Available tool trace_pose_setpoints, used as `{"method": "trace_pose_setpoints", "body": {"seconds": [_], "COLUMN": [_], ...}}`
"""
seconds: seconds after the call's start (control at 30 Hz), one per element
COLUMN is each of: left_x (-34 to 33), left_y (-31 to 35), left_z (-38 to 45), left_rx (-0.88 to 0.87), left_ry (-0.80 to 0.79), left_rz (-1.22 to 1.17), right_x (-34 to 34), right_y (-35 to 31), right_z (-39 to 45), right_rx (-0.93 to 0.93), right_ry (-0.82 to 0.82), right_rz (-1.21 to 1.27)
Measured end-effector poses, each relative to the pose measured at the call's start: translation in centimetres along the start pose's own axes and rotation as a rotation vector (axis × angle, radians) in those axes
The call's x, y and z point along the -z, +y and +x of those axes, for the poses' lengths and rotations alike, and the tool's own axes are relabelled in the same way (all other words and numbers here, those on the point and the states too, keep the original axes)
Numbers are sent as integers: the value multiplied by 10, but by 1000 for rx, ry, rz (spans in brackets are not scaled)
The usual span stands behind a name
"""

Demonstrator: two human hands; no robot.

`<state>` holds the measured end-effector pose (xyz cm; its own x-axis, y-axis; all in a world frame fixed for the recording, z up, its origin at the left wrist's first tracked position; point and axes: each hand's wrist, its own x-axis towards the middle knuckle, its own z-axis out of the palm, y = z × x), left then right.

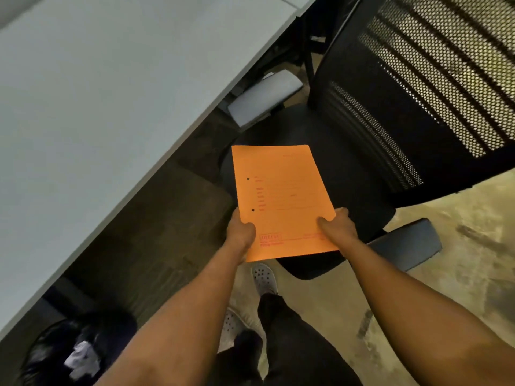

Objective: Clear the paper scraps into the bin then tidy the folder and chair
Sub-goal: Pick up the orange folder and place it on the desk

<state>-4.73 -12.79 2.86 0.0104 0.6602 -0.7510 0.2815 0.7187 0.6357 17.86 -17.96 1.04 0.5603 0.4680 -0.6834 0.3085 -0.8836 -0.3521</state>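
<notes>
An orange folder [281,196] with two punch holes and red print is held flat above the seat of a black office chair [348,168]. My left hand [241,231] grips its near left edge, thumb on top. My right hand [338,225] grips the near right edge the same way. The chair has a mesh back [434,79] at the upper right and grey armrests. A black-lined bin [55,355] at the lower left holds crumpled white paper scraps [83,359].
A white desk [97,107] fills the upper left, its edge running diagonally just left of the chair. One armrest [264,97] sits partly under the desk edge, the other [409,243] right of my right hand. My legs and grey shoes stand on the beige floor [459,246] below.
</notes>
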Motion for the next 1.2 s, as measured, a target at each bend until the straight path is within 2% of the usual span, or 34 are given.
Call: {"method": "trace_pose_setpoints", "body": {"seconds": [0.3,0.43,0.67,0.87,1.07,1.2], "left_x": [86,131,227,309,366,401], "left_y": [-16,-34,-43,-47,-48,-38], "left_z": [-95,-129,-162,-178,-171,-147], "left_rx": [-170,-224,-270,-314,-314,-293], "left_ry": [41,115,282,504,653,708], "left_rz": [56,-26,-211,-351,-429,-477], "right_x": [-29,-49,-96,-142,-193,-225], "right_y": [-1,-20,-99,-175,-241,-296], "right_z": [-119,-164,-215,-254,-270,-268], "right_rx": [188,312,526,741,826,877], "right_ry": [119,137,-40,-242,-339,-340], "right_rz": [26,90,86,50,69,20]}}
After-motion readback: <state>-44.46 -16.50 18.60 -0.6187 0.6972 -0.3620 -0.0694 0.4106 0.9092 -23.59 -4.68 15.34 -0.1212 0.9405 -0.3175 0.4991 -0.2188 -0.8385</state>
